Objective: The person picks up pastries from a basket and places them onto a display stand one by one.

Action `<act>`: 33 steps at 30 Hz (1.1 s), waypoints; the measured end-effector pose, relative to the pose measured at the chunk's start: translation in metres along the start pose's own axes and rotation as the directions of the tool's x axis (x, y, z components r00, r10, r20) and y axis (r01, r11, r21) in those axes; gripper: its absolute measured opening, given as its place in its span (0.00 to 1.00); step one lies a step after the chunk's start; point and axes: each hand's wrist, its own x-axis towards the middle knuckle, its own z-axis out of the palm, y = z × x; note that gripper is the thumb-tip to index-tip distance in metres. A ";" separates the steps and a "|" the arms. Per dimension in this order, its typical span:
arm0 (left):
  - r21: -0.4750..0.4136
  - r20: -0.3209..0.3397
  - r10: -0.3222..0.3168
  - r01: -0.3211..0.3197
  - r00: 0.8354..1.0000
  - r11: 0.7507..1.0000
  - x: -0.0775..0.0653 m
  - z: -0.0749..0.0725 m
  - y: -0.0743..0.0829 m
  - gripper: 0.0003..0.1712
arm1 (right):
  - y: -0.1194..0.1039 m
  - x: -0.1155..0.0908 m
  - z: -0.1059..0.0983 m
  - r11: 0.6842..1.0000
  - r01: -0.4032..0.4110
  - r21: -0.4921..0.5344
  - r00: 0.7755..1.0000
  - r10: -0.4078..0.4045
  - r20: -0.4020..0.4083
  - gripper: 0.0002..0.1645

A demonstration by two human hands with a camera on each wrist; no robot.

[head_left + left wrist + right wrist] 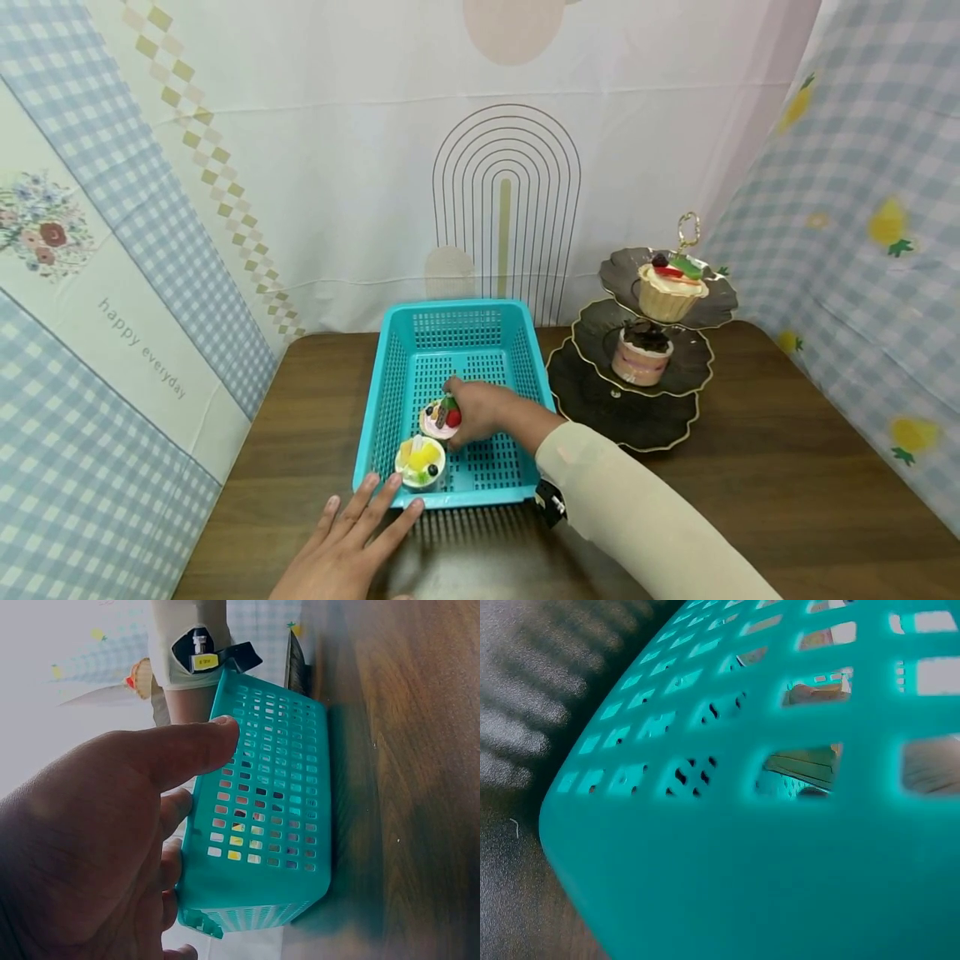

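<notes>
A turquoise plastic basket (528,392) stands on the table. Inside it, my right hand (480,410) grips a small cupcake (437,419) with pink cream, a red berry and dark bits on top. A dessert cup (421,462) with yellow fruit and a dark berry sits close by in the near left corner. My left hand (348,533) is spread at the basket's near left rim, fingertips over the edge. In the left wrist view its thumb (199,750) lies straight along the perforated wall. The right wrist view shows mostly the basket wall (705,862), and the cupcake is hidden there.
Right of the basket stands a three-tier stand (630,417) with dark scalloped, gold-edged plates. A fruit-topped cupcake (670,292) is on its top tier, and a pink layered cake cup (642,354) on the middle one. Fabric curtains (337,167) surround the wooden table (300,417).
</notes>
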 end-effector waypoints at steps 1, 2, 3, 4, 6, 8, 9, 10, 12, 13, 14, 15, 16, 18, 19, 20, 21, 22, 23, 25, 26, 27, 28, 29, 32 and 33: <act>-0.003 0.001 0.001 -0.001 1.000 1.000 0.000 0.000 0.000 0.51 | 0.000 0.000 0.000 1.000 -0.006 -0.013 1.000 0.006 0.004 0.55; -0.006 0.001 0.002 -0.002 1.000 1.000 0.000 0.000 0.000 0.51 | 0.000 0.000 0.001 1.000 -0.012 -0.026 1.000 0.012 0.008 0.55; -0.008 0.003 0.003 -0.003 1.000 1.000 0.001 0.000 0.000 0.50 | 0.000 0.000 0.001 0.999 -0.015 -0.036 1.000 0.015 0.010 0.54; -0.012 0.004 0.004 -0.004 1.000 1.000 0.001 0.000 0.000 0.50 | 0.000 0.000 0.002 0.999 -0.014 -0.038 1.000 0.015 0.010 0.53; -0.019 0.006 0.005 -0.005 1.000 1.000 0.001 0.000 0.000 0.51 | 0.002 0.000 0.003 0.999 -0.014 -0.038 1.000 0.014 0.009 0.49; -0.022 0.009 0.005 -0.005 1.000 1.000 0.001 0.001 0.000 0.51 | 0.003 -0.001 0.003 1.000 -0.010 -0.017 1.000 0.010 0.004 0.48; -0.023 0.011 0.005 -0.005 1.000 1.000 0.001 0.001 0.001 0.51 | 0.004 -0.001 0.003 1.000 -0.004 -0.002 1.000 0.004 0.000 0.48; -0.023 0.013 0.004 -0.004 1.000 1.000 0.001 0.001 0.001 0.52 | 0.005 -0.002 0.002 1.000 0.001 0.016 1.000 -0.001 -0.005 0.47; -0.030 0.020 0.003 -0.002 1.000 1.000 0.001 0.001 0.001 0.52 | 0.006 -0.003 0.001 0.998 0.012 0.056 1.000 -0.011 -0.019 0.48; -0.030 0.022 0.002 -0.001 1.000 1.000 0.000 0.001 0.001 0.52 | 0.006 -0.004 0.000 0.997 0.017 0.071 1.000 -0.015 -0.028 0.48; -0.035 0.028 -0.001 0.002 1.000 0.999 0.000 0.001 0.001 0.52 | 0.007 -0.005 -0.001 0.996 0.023 0.087 0.999 -0.019 -0.038 0.49; -0.045 0.036 -0.006 0.007 0.999 0.999 0.000 0.001 0.001 0.52 | 0.007 -0.006 -0.002 0.995 0.027 0.100 0.999 -0.022 -0.048 0.49; -0.059 0.047 -0.013 0.016 0.999 0.998 0.000 0.000 0.001 0.52 | 0.008 -0.007 -0.003 0.994 0.030 0.108 0.998 -0.024 -0.060 0.50; -0.079 0.066 -0.029 0.034 0.997 0.996 0.000 -0.001 0.001 0.52 | 0.009 -0.010 -0.006 0.992 0.039 0.121 0.996 -0.028 -0.089 0.51; -0.091 0.076 -0.038 0.045 0.996 0.995 0.000 -0.001 0.001 0.52 | 0.009 -0.012 -0.008 0.990 0.044 0.131 0.994 -0.031 -0.104 0.50; -0.103 0.090 -0.047 0.056 0.995 0.993 0.000 -0.002 0.002 0.51 | 0.010 -0.014 -0.010 0.987 0.055 0.152 0.992 -0.037 -0.118 0.50; -0.112 0.097 -0.053 0.064 0.994 0.992 0.000 -0.003 0.002 0.51 | 0.011 -0.015 -0.011 0.983 0.064 0.171 0.990 -0.042 -0.133 0.49; -0.116 0.101 -0.058 0.070 0.993 0.991 0.000 -0.003 0.002 0.51 | 0.012 -0.018 -0.013 0.979 0.074 0.190 0.988 -0.046 -0.146 0.49; -0.116 0.101 -0.059 0.071 0.993 0.991 0.000 -0.003 0.002 0.51 | 0.014 -0.020 -0.016 0.973 0.087 0.216 0.986 -0.053 -0.159 0.48; -0.116 0.099 -0.062 0.074 0.993 0.990 0.000 -0.004 0.002 0.50 | 0.016 -0.026 -0.021 0.959 0.114 0.259 0.981 -0.067 -0.181 0.49; -0.114 0.096 -0.064 0.075 0.993 0.991 0.000 -0.004 0.002 0.50 | 0.017 -0.029 -0.023 0.952 0.128 0.277 0.979 -0.076 -0.191 0.49; -0.112 0.090 -0.065 0.075 0.994 0.991 0.000 -0.004 0.002 0.51 | 0.018 -0.032 -0.025 0.949 0.141 0.284 0.976 -0.085 -0.200 0.49; -0.106 0.086 -0.065 0.074 0.994 0.992 0.000 -0.004 0.002 0.50 | 0.019 -0.035 -0.027 0.945 0.153 0.288 0.973 -0.094 -0.209 0.49; -0.101 0.082 -0.065 0.074 0.995 0.992 0.000 -0.004 0.002 0.50 | 0.019 -0.039 -0.029 0.942 0.164 0.294 0.970 -0.101 -0.220 0.49; -0.082 0.068 -0.062 0.068 0.996 0.994 0.000 -0.003 0.003 0.50 | 0.023 -0.050 -0.034 0.934 0.186 0.304 0.963 -0.112 -0.246 0.50; -0.076 0.064 -0.061 0.066 0.996 0.995 0.000 -0.003 0.003 0.50 | 0.025 -0.055 -0.035 0.932 0.193 0.306 0.959 -0.114 -0.258 0.50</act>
